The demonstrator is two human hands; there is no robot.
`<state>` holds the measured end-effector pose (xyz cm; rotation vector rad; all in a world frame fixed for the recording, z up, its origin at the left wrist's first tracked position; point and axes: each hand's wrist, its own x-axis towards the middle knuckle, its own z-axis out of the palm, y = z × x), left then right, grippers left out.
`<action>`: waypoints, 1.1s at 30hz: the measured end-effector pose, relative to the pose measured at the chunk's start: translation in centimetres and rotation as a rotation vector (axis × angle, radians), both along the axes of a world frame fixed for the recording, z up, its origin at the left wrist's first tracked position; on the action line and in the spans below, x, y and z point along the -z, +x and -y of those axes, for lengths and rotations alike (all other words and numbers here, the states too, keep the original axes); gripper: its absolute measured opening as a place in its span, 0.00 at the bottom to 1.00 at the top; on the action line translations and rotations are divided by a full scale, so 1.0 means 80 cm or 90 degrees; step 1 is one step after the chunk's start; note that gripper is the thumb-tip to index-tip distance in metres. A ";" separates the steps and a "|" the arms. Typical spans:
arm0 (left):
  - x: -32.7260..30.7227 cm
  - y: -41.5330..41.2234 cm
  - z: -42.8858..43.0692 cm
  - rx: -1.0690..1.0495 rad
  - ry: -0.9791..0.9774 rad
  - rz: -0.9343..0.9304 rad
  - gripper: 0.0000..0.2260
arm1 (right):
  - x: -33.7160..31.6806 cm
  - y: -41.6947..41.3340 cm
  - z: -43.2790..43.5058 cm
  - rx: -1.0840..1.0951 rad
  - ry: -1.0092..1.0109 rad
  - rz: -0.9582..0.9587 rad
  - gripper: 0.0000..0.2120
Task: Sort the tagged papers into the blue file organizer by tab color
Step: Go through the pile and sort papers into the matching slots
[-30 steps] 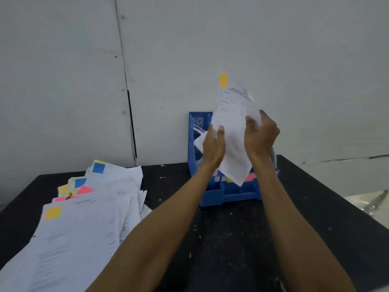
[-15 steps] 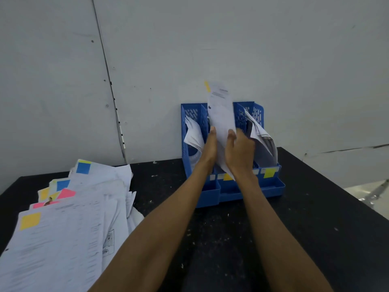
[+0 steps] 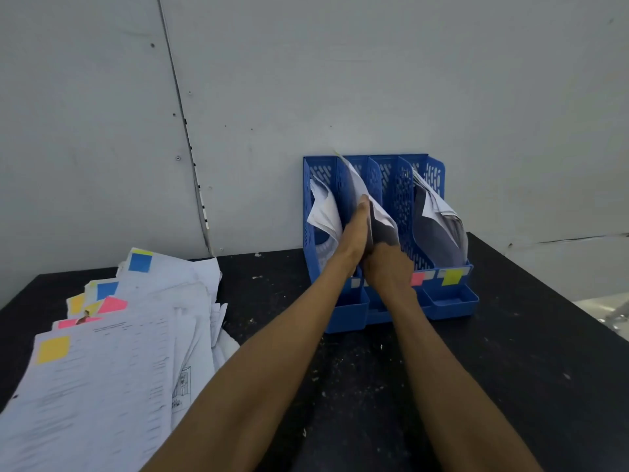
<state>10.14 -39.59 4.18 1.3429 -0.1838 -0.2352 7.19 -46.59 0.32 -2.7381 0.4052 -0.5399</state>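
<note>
Far left: a loose pile of tagged papers (image 3: 112, 352) lies fanned on the black table (image 3: 531, 335), showing yellow, pink and blue tabs at the sheets' upper corners.

Centre: the blue file organizer (image 3: 391, 178) stands upright on the table with its back against the grey wall (image 3: 374, 80), well apart from the pile. Its leftmost compartment holds curled white papers (image 3: 323, 212).

I note the left hand (image 3: 355, 229) lying flat against a sheet (image 3: 357, 185), fingers straight and pointing upward, not curled round anything. The sheet stands nearly upright in the second compartment from the left, its top edge level with the dividers. I cannot make out its tab colour.

Touching the left hand on its right, the right hand (image 3: 388, 267) is curled round the sheet's lower part, grasping it at the mouth of the compartment.

Right: a pink label (image 3: 418, 278) and a yellow label (image 3: 452, 276) are stuck on the organizer's low front rail. The rightmost compartment holds a slumped sheaf of papers (image 3: 439, 219) leaning rightward.
</note>
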 end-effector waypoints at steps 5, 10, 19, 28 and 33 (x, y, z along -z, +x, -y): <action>-0.003 -0.003 -0.003 0.013 -0.016 0.021 0.32 | -0.008 -0.008 -0.010 0.027 0.006 0.074 0.09; -0.016 -0.015 -0.007 0.039 -0.009 0.045 0.33 | -0.017 -0.015 -0.011 0.030 0.029 -0.007 0.13; -0.061 -0.049 -0.073 -0.061 -0.042 0.203 0.20 | -0.073 -0.035 -0.082 -0.019 0.106 0.411 0.14; 0.031 -0.098 -0.333 -0.504 0.277 0.333 0.16 | -0.006 -0.069 -0.285 -0.268 0.221 0.144 0.11; 0.112 -0.146 -0.497 -0.676 0.663 0.037 0.16 | 0.055 -0.084 -0.376 -0.322 0.229 -0.001 0.14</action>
